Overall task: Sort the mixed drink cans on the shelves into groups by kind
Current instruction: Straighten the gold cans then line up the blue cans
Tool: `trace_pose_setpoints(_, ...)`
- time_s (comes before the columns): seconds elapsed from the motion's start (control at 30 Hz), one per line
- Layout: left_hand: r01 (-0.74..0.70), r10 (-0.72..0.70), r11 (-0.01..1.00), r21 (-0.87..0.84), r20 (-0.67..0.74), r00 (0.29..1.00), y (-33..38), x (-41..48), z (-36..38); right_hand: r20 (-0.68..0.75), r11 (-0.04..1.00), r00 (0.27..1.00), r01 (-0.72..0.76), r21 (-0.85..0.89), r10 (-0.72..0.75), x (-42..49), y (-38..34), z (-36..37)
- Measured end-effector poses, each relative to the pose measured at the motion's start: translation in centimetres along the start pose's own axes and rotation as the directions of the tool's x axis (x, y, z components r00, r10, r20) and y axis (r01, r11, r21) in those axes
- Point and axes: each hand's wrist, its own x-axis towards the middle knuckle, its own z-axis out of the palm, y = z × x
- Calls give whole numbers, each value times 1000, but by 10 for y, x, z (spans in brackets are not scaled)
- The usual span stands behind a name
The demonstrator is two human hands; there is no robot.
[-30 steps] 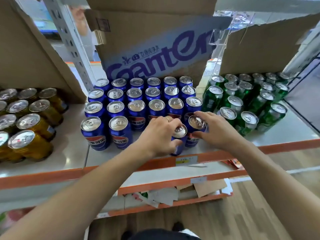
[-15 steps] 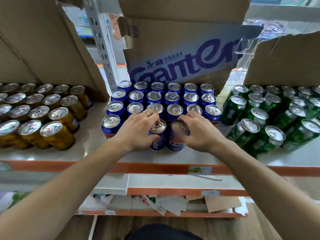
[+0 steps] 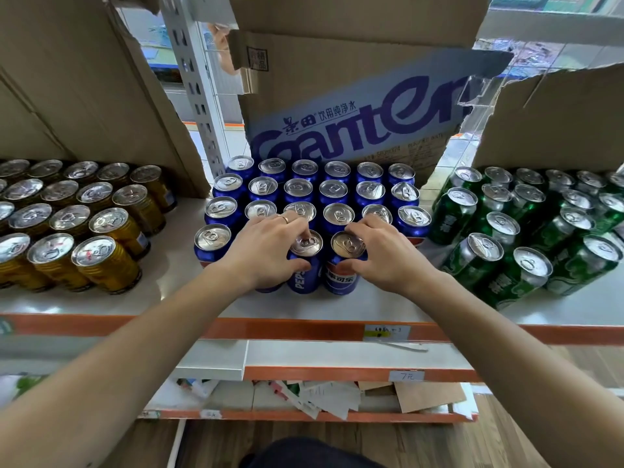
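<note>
A long white shelf (image 3: 169,278) with a smooth, slightly glossy top and an orange front lip carries everything. Behind the cans stand matte brown corrugated cardboard boxes, the middle box (image 3: 354,79) printed with big purple lettering and torn along its edges. Three blocks of cylindrical cans with shiny silver pull-tab lids fill the shelf. The ribbed gold cans (image 3: 101,211) are on the left, the glossy blue cans (image 3: 334,189) are in the middle in neat rows, and the green cans (image 3: 526,211) are on the right, some of them tilted. A small paper price label (image 3: 386,332) is stuck on the orange lip.

A second ago the two gripped cans stood at the right end of the blue block's front row, next to the green ones. Now they stand nearer the middle of that row. Half a second ago both hands held these same two cans in much the same way.

The left hand (image 3: 266,251) curls around the PEPSI can (image 3: 304,282), thumb on its side and a fingertip on its lid. It wears a thin ring (image 3: 285,218). The right hand (image 3: 388,258) grips the Chinese-lettered can (image 3: 341,282), fingers over its rim and thumb low on its side. The two cans stand upright and touching between the hands, at the front of the blue block.
</note>
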Motion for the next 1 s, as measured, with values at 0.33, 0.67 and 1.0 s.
trace_pose_setpoints(0.33,64,-65,993,-98,-1,998,-4,-8,10,-344,943,878,-325,78,331,-13,72,-23)
trace_pose_setpoints(0.67,100,-103,987,-125,-14,995,-1,-11,13,-256,936,900,-340,94,352,-28,78,-15)
trace_pose_setpoints(1.0,108,-111,977,-184,-4,994,-1,-10,12,-126,966,976,-147,212,177,-40,47,-2)
